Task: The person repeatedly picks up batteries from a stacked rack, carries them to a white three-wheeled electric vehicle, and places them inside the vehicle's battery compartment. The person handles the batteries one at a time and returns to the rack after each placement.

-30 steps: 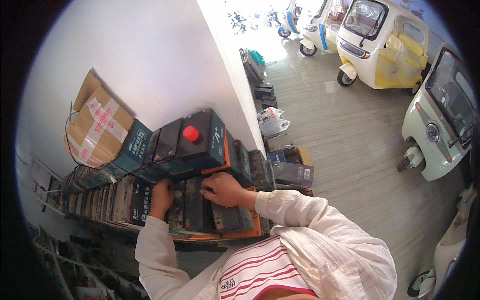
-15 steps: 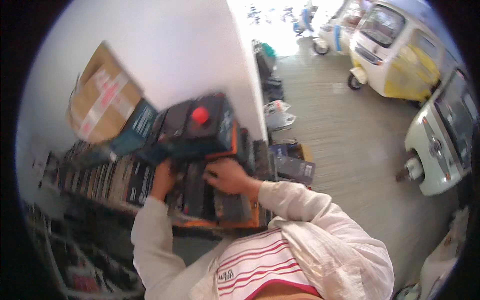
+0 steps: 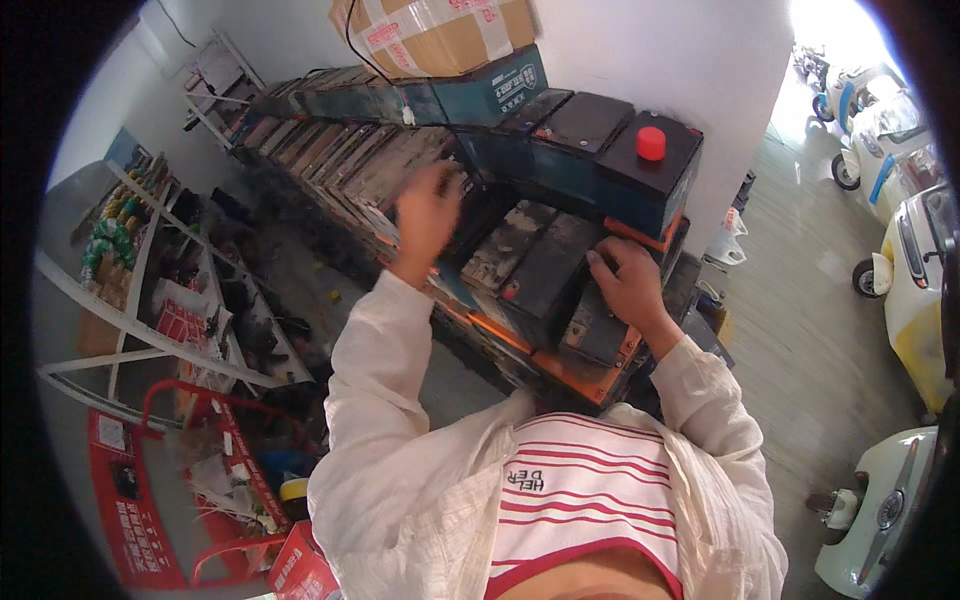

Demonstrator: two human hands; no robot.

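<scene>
Dark, dusty box-shaped batteries stand packed in front of me. My left hand [image 3: 430, 215] is raised over the front row, beside a tan-topped row of batteries [image 3: 385, 170]; its fingers are bent but smeared by motion, and I see nothing clearly in them. My right hand [image 3: 630, 285] has its fingers curled at the far end of a dusty black battery [image 3: 598, 335] on the right. Between the hands stand a black battery [image 3: 550, 270] and a battery with a grey, dirty top [image 3: 512, 240]. Just behind is a taller battery with a red cap [image 3: 651, 143] on it.
A taped cardboard box [image 3: 440, 30] sits on a teal battery box [image 3: 500, 90] at the back. On the left are a metal shelf rack [image 3: 150, 330] with mixed goods and a red-framed stand [image 3: 125, 500]. Light-coloured three-wheeled vehicles [image 3: 915, 260] are parked along the right.
My view has swung left, so the batteries appear farther right. My left hand has lifted away from the batteries and sits farther from my right hand, which stays at the right-hand battery.
</scene>
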